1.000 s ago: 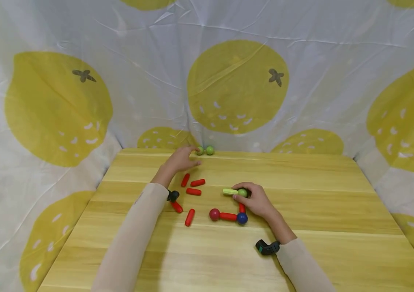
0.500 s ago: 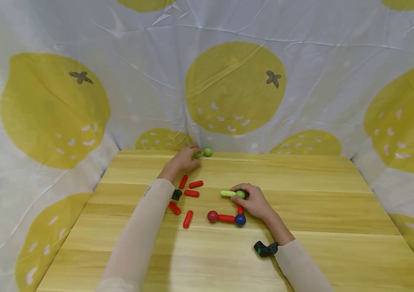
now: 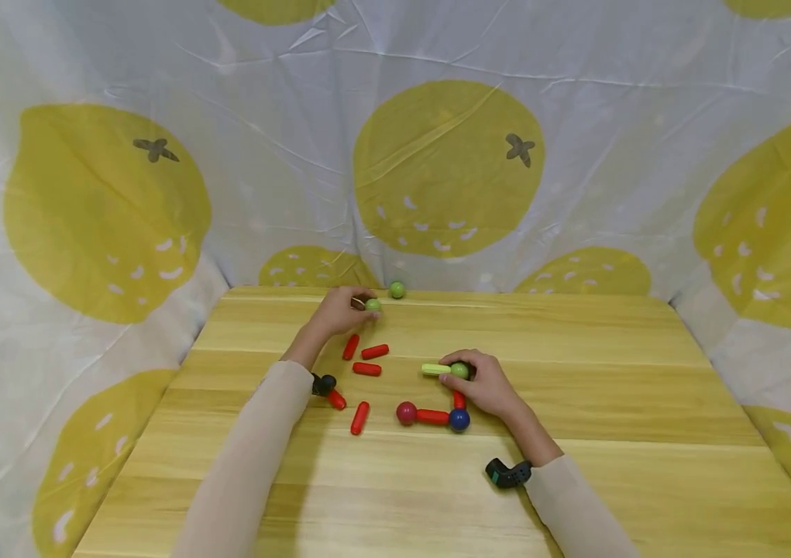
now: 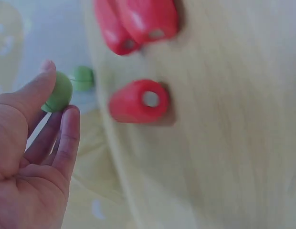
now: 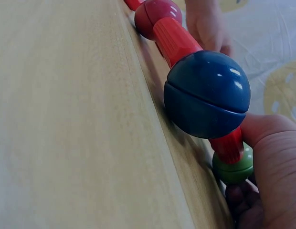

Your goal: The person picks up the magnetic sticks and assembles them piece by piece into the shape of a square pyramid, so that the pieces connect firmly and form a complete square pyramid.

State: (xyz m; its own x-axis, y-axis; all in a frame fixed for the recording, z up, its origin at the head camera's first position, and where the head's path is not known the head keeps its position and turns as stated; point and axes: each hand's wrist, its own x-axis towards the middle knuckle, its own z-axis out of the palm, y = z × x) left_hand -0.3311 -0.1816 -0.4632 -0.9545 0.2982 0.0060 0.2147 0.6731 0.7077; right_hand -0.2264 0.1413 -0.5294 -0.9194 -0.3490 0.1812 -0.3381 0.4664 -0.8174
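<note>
Near the table's back edge my left hand [image 3: 334, 314] pinches a green ball [image 4: 63, 91] between thumb and fingertips. Another green ball [image 3: 397, 290] rests at the back edge, just right of that hand. My right hand [image 3: 491, 385] grips a third green ball [image 3: 461, 370], which is part of a joined chain. A light green ribbed rod [image 3: 435, 370] points left from it. Toward me, a short red rod [image 3: 459, 400] links it to a blue ball [image 5: 207, 94]. From the blue ball a red rod [image 3: 432, 417] runs left to a dark pink ball [image 3: 406, 412].
Several loose red rods [image 3: 367, 370] lie on the wooden table [image 3: 611, 387] left of the chain. One red rod [image 3: 337, 400] is partly covered by the left wrist camera [image 3: 325, 384]. A lemon-print cloth [image 3: 283, 155] hangs behind the table.
My left hand has taken one of the two green balls from the back edge and drawn it slightly toward me. The right hand and the chain stay almost in place.
</note>
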